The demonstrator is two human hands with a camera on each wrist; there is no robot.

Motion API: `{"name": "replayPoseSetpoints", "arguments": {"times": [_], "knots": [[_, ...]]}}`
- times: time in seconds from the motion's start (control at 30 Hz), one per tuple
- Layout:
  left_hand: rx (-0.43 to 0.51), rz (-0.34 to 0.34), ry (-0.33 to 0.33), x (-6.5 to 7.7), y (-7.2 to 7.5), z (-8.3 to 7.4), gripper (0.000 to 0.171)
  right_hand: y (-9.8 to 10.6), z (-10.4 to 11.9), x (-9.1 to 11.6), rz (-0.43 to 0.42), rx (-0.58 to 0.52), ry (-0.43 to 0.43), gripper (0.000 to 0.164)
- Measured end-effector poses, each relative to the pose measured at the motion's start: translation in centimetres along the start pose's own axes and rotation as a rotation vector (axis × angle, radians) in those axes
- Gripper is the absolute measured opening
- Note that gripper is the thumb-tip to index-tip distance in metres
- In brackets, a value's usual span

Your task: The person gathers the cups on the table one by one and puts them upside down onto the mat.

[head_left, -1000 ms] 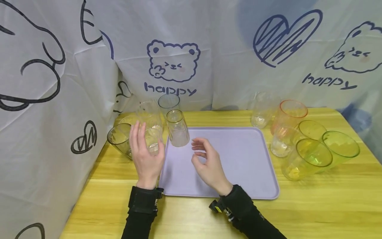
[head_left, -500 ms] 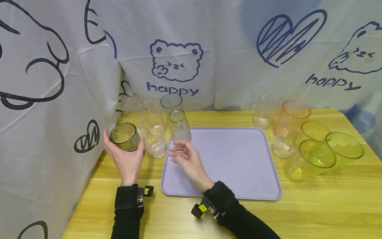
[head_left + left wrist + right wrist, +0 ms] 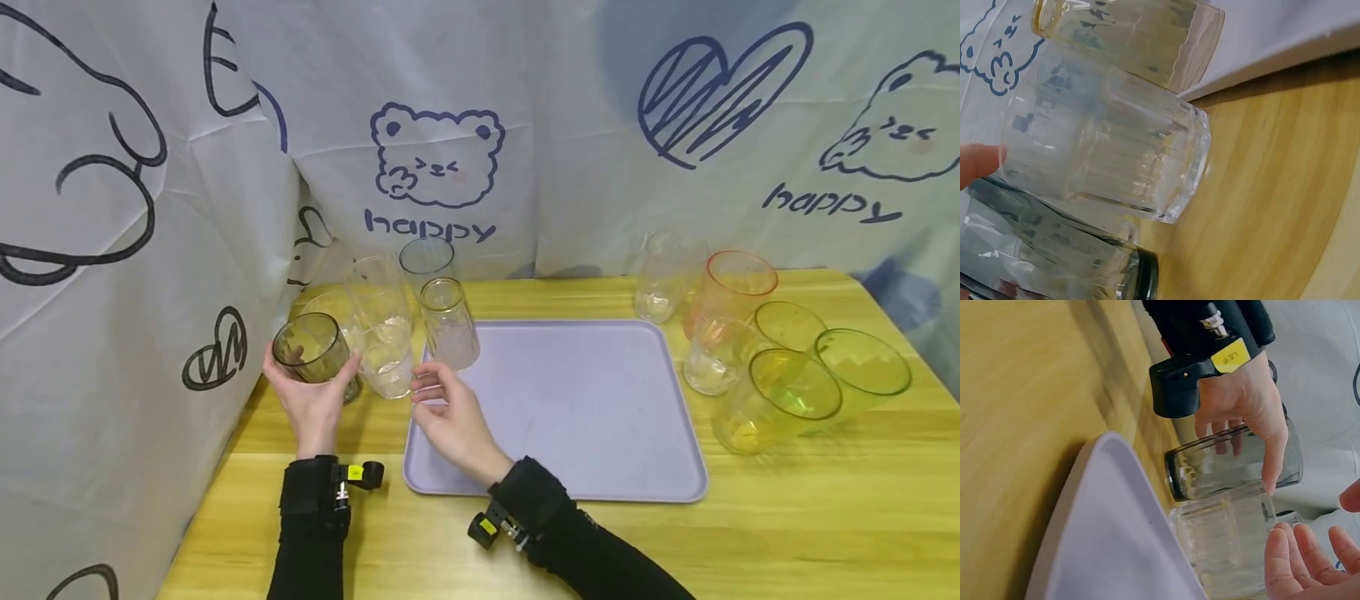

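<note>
Head view: left grip (image 3: 309, 410) curled round a smoky, see-through, dark-rimmed glass (image 3: 318, 360); right grip (image 3: 453, 421) loosely bent

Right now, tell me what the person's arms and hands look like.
The left hand and right hand wear no gloves. Long black sleeves reach wide black wristbands. Each carries a small black device, yellow label and silver-coloured metal fitting; the left label bears small dark marks.

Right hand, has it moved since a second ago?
Yes. In the head view, the right hand has shifted left over the tray, now closer to the tray's left edge.
</note>
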State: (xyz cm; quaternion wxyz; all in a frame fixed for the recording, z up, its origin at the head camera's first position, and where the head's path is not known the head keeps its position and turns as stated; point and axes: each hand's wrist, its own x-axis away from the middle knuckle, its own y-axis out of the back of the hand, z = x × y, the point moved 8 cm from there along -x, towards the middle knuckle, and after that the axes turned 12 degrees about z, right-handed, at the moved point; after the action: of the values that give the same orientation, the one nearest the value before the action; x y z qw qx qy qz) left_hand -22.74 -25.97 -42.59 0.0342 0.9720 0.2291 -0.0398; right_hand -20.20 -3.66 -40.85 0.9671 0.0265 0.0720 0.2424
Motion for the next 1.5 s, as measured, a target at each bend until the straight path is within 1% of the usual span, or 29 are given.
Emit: {"name": "replayPoseSetpoints", "arguments": {"times": [0.13, 0.23, 0.3, 0.43, 0.53, 0.6, 0.7, 0.83, 1.0, 1.1, 1.2, 1.37, 1.5], "knots": [[0.006, -0.011, 0.022, -0.4, 0.3, 0.4, 0.113, -0.1, -0.2, 0.0, 0.010, 0.017, -0.004, 0.045], [-0.035, -0.018, 0.037, -0.5, 0.6, 0.5, 0.107, -0.1, -0.3, 0.0, 0.004, 0.022, 0.003, 0.044], [-0.077, -0.019, 0.058, -0.5, 0.7, 0.5, 0.107, 0.0, -0.3, 0.1, 0.000, 0.021, 0.003, 0.043], [-0.120, -0.025, 0.063, -0.2, 0.8, 0.2, 0.107, 0.4, 0.0, 0.3, -0.012, 0.022, 0.014, 0.042], [-0.116, -0.027, 0.010, 0.3, 0.9, -0.6, 0.100, 0.7, 0.1, 0.4, -0.020, 0.024, 0.016, 0.043], [-0.133, -0.032, -0.028, 0.8, 1.0, -1.4, 0.095, 1.1, 0.0, 0.5, -0.032, 0.027, 0.016, 0.043], [-0.163, -0.032, -0.103, 1.7, 0.9, -2.9, 0.087, 1.9, -0.1, 0.6, -0.060, 0.025, 0.025, 0.043], [-0.208, -0.025, -0.196, 3.2, 0.3, -5.0, 0.084, 3.0, 0.1, 0.8, -0.086, 0.028, 0.052, 0.044], [-0.211, 0.023, -0.279, 5.0, -1.4, -7.3, 0.084, 4.4, 0.3, 1.4, -0.090, 0.021, 0.071, 0.045], [-0.187, 0.075, -0.317, 5.7, -2.8, -8.4, 0.085, 5.4, 0.3, 1.7, -0.090, 0.008, 0.085, 0.045], [-0.162, 0.139, -0.349, 6.1, -4.5, -9.1, 0.088, 6.4, 0.5, 2.0, -0.081, 0.006, 0.104, 0.044], [-0.111, 0.250, -0.365, 6.8, -7.9, -9.9, 0.085, 8.4, 1.0, 2.8, -0.067, 0.024, 0.156, 0.045], [-0.069, 0.335, -0.354, 7.4, -10.6, -10.3, 0.084, 10.3, 1.2, 3.6, -0.070, 0.050, 0.197, 0.047]]}}
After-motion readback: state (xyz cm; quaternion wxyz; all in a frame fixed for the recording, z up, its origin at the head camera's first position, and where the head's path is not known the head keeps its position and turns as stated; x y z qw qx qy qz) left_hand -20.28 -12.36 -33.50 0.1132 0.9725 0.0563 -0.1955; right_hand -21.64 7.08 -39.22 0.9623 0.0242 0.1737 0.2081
